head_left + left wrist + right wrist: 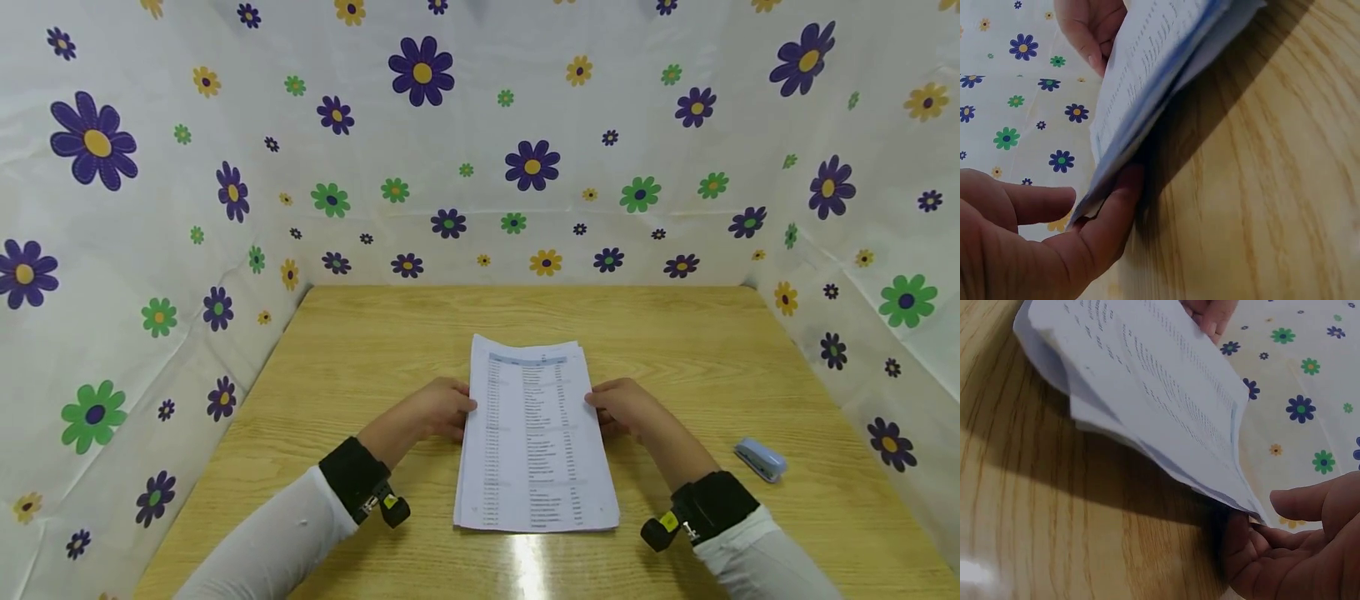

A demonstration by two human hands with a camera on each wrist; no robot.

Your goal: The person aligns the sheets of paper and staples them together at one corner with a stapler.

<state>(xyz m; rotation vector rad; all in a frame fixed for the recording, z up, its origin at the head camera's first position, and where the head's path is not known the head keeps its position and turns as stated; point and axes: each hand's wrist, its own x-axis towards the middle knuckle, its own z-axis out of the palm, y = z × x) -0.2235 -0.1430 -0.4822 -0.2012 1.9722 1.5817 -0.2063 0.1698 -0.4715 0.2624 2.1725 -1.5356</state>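
Observation:
Both hands hold a stack of printed paper sheets (pixel 536 450) by its two long sides, above the wooden table. My left hand (pixel 442 408) grips the left edge, with its thumb at the edge and its fingers underneath. On the opposite edge my right hand (pixel 618 406) holds in the same way, fingers under the paper. A table of small text with a blue header row covers the top sheet. In the right wrist view the sheets (pixel 1141 394) are tilted and their lower edges fan slightly apart, with a shadow beneath on the table.
A light blue stapler (pixel 761 460) lies on the wooden table (pixel 360 333) to the right of my right forearm. White flower-patterned cloth (pixel 480 125) walls the table at the back and both sides. Each wrist wears a black strap with a small camera.

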